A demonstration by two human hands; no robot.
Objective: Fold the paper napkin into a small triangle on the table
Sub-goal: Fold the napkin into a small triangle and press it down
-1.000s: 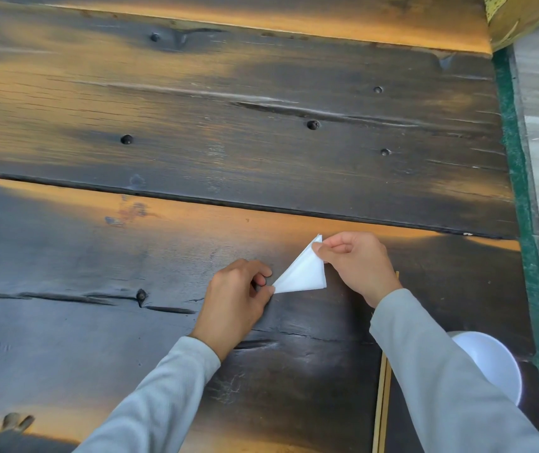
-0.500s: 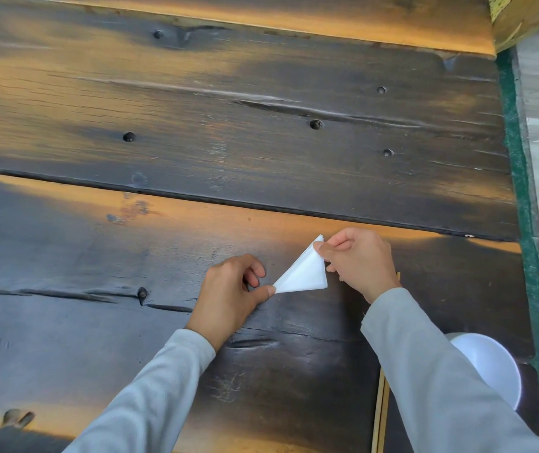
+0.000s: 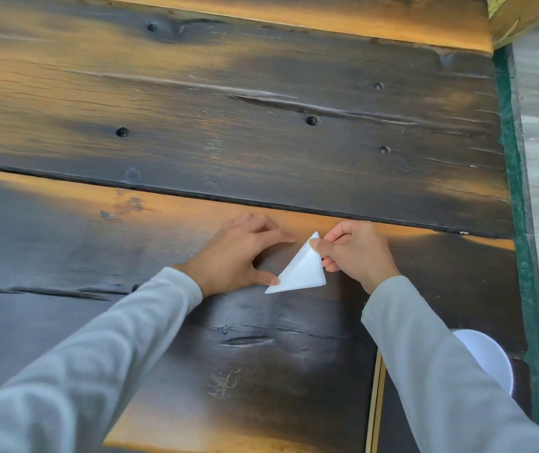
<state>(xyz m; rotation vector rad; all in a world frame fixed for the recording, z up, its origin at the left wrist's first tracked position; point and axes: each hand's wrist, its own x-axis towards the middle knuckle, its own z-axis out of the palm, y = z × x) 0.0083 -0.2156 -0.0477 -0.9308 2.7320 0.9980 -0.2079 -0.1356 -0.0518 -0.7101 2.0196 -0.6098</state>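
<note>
The paper napkin is already a small white triangle on the dark wooden table. Its top corner is pinched by the right hand, thumb and fingers closed on it. The left hand is spread open, and only its thumb tip is laid on the low left corner. Nothing is gripped by it. To do this step well, both corners should be kept down while the edges are pressed flat. The boards are rough and cracked. A white bowl is seen near the table's green edge.
</note>
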